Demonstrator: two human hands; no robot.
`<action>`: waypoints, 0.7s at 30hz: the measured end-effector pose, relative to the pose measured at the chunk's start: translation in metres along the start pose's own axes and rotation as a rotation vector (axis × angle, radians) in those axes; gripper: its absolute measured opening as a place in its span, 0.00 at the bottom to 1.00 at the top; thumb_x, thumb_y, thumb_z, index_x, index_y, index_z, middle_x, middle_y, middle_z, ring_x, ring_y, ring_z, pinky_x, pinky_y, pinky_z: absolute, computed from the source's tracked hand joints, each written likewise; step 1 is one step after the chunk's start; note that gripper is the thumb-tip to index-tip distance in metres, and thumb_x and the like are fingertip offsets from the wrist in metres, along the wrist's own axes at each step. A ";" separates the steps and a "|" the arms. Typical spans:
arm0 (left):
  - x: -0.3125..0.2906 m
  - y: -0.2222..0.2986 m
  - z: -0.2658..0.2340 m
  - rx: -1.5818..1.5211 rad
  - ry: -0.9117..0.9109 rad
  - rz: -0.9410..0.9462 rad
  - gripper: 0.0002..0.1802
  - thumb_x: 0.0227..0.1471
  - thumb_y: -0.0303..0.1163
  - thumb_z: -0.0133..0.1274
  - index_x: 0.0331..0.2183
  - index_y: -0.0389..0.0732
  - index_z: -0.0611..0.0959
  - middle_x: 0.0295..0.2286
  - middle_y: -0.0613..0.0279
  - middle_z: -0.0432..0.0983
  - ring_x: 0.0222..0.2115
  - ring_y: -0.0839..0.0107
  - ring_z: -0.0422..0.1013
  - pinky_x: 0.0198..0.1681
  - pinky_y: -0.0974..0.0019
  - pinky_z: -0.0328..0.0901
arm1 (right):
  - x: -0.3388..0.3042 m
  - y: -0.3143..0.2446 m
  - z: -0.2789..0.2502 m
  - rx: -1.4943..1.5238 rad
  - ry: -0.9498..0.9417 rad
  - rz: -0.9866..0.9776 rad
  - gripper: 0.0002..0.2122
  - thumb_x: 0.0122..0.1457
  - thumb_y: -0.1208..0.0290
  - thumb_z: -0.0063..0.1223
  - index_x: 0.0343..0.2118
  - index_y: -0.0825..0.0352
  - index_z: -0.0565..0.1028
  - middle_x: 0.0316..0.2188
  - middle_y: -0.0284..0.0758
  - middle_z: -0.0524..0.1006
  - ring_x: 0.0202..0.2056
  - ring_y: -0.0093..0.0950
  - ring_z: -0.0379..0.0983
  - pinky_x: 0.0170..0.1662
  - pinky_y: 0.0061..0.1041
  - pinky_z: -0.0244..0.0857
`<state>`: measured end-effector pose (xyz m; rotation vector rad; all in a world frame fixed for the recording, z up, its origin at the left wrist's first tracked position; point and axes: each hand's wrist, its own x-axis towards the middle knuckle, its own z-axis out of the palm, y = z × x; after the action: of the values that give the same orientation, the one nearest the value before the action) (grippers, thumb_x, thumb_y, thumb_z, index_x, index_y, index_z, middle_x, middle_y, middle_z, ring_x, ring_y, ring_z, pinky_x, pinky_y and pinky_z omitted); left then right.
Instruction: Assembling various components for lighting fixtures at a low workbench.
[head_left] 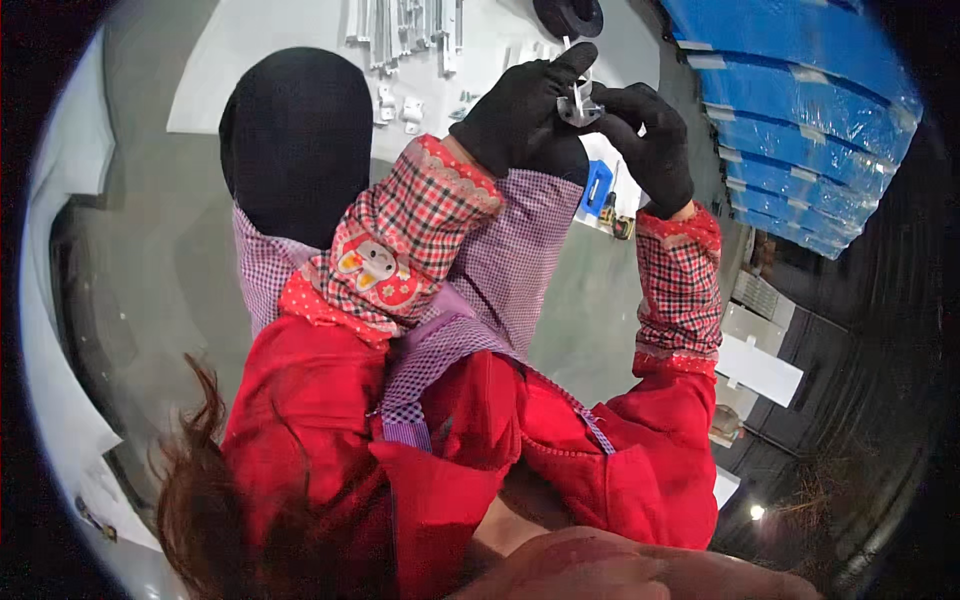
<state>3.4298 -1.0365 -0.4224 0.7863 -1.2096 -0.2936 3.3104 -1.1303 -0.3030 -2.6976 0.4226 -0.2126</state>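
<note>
Both of my hands wear black gloves and meet over my right knee. A small white and silvery metal fitting (578,106) sits between them, with a narrow upright piece on it. My left hand (515,112) is closed round the fitting's left side, its thumb and fingers partly hiding it. From the right, my right hand (650,138) pinches the fitting's edge between thumb and forefinger, the other fingers curled. The fitting's exact kind cannot be made out.
On the white sheet (250,70) ahead lie several metal strips (400,30), small brackets (411,112) and a round black part (568,17). A blue bin (597,188) and a power drill (622,227) are right of my knee. Wrapped blue panels (800,110) stand at right.
</note>
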 end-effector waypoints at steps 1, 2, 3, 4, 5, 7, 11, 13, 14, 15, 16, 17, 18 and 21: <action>-0.002 -0.011 0.007 0.001 0.013 -0.006 0.26 0.46 0.32 0.54 0.45 0.30 0.67 0.39 0.50 0.71 0.34 0.64 0.70 0.41 0.65 0.66 | 0.001 -0.002 -0.001 0.018 -0.022 0.033 0.12 0.46 0.73 0.58 0.35 0.66 0.76 0.25 0.34 0.74 0.25 0.22 0.70 0.27 0.20 0.62; 0.004 -0.010 0.009 -0.159 0.027 -0.140 0.26 0.44 0.29 0.54 0.46 0.31 0.67 0.39 0.49 0.71 0.34 0.65 0.70 0.42 0.65 0.65 | -0.002 0.001 0.001 0.073 -0.027 0.080 0.12 0.47 0.74 0.57 0.37 0.66 0.76 0.26 0.33 0.73 0.26 0.20 0.69 0.28 0.19 0.62; 0.007 -0.007 0.009 -0.320 0.041 -0.273 0.27 0.43 0.27 0.55 0.46 0.31 0.67 0.38 0.49 0.71 0.35 0.65 0.70 0.42 0.65 0.65 | -0.003 0.003 0.000 0.072 -0.034 0.079 0.12 0.47 0.74 0.57 0.37 0.66 0.76 0.26 0.33 0.73 0.26 0.20 0.69 0.28 0.19 0.62; 0.000 -0.005 -0.003 0.179 0.008 0.059 0.27 0.41 0.23 0.53 0.46 0.31 0.67 0.38 0.47 0.71 0.36 0.64 0.70 0.43 0.65 0.65 | -0.002 0.003 0.000 0.069 -0.037 0.090 0.11 0.47 0.74 0.56 0.37 0.66 0.76 0.25 0.33 0.73 0.25 0.21 0.69 0.28 0.19 0.62; -0.001 -0.005 0.000 0.177 0.014 0.055 0.27 0.41 0.23 0.53 0.46 0.31 0.67 0.38 0.47 0.71 0.36 0.64 0.70 0.43 0.65 0.65 | -0.002 0.003 0.001 0.067 -0.041 0.103 0.11 0.48 0.75 0.55 0.36 0.67 0.76 0.24 0.33 0.73 0.25 0.21 0.69 0.28 0.19 0.62; -0.003 -0.006 0.007 0.029 -0.024 -0.198 0.27 0.40 0.22 0.52 0.46 0.31 0.68 0.38 0.46 0.71 0.36 0.61 0.71 0.42 0.65 0.65 | -0.002 0.003 0.001 -0.001 -0.061 0.083 0.10 0.48 0.76 0.55 0.36 0.67 0.75 0.23 0.33 0.73 0.24 0.21 0.69 0.27 0.19 0.62; -0.007 -0.013 0.001 0.141 -0.058 0.019 0.32 0.40 0.25 0.53 0.49 0.31 0.64 0.34 0.45 0.73 0.32 0.57 0.72 0.39 0.65 0.66 | 0.000 0.001 0.003 -0.206 -0.083 -0.062 0.08 0.47 0.82 0.53 0.33 0.70 0.75 0.22 0.31 0.72 0.23 0.17 0.67 0.25 0.15 0.60; -0.004 -0.002 0.004 0.107 0.006 -0.213 0.40 0.39 0.28 0.57 0.53 0.33 0.58 0.30 0.47 0.74 0.28 0.57 0.73 0.34 0.65 0.67 | -0.002 -0.007 0.008 -0.023 -0.022 0.053 0.08 0.47 0.83 0.53 0.33 0.70 0.75 0.21 0.31 0.72 0.23 0.17 0.67 0.25 0.15 0.59; -0.004 -0.003 0.004 0.124 0.037 -0.118 0.46 0.38 0.33 0.60 0.55 0.34 0.54 0.28 0.47 0.75 0.27 0.57 0.73 0.31 0.65 0.67 | -0.002 -0.012 0.009 0.161 0.042 0.162 0.08 0.46 0.83 0.53 0.32 0.70 0.75 0.21 0.31 0.71 0.23 0.17 0.67 0.25 0.16 0.59; -0.004 -0.003 0.004 0.122 0.038 -0.118 0.46 0.38 0.33 0.60 0.55 0.34 0.54 0.28 0.47 0.75 0.27 0.57 0.73 0.31 0.65 0.67 | -0.003 -0.009 0.008 0.159 0.041 0.162 0.08 0.46 0.83 0.53 0.32 0.70 0.75 0.21 0.31 0.71 0.23 0.17 0.67 0.25 0.16 0.59; -0.004 -0.003 0.004 0.116 0.041 -0.117 0.47 0.37 0.34 0.61 0.55 0.34 0.54 0.28 0.48 0.75 0.27 0.58 0.73 0.30 0.66 0.67 | -0.005 -0.001 0.008 0.167 0.004 0.164 0.09 0.46 0.84 0.53 0.33 0.70 0.75 0.21 0.30 0.71 0.23 0.16 0.66 0.24 0.15 0.59; -0.004 -0.003 0.003 0.111 0.043 -0.117 0.47 0.37 0.35 0.62 0.55 0.33 0.54 0.28 0.48 0.75 0.27 0.58 0.73 0.30 0.66 0.67 | -0.006 0.004 0.007 0.177 -0.034 0.166 0.09 0.46 0.84 0.53 0.33 0.70 0.75 0.21 0.29 0.70 0.22 0.15 0.66 0.24 0.15 0.58; -0.004 -0.002 0.003 0.110 0.043 -0.117 0.47 0.37 0.35 0.62 0.55 0.33 0.54 0.28 0.48 0.75 0.27 0.58 0.73 0.30 0.66 0.67 | -0.007 0.008 0.007 0.177 -0.034 0.166 0.09 0.46 0.84 0.53 0.33 0.70 0.75 0.21 0.29 0.70 0.22 0.15 0.66 0.24 0.15 0.58; -0.005 0.000 0.002 0.065 0.004 -0.193 0.50 0.34 0.38 0.64 0.54 0.33 0.55 0.28 0.50 0.75 0.26 0.61 0.74 0.30 0.66 0.67 | -0.005 0.001 0.010 -0.029 -0.053 -0.029 0.11 0.46 0.83 0.53 0.35 0.71 0.74 0.22 0.29 0.70 0.23 0.14 0.65 0.25 0.14 0.58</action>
<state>3.4262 -1.0345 -0.4259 0.9617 -1.1455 -0.4123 3.3078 -1.1262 -0.3131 -2.7320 0.3737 -0.1433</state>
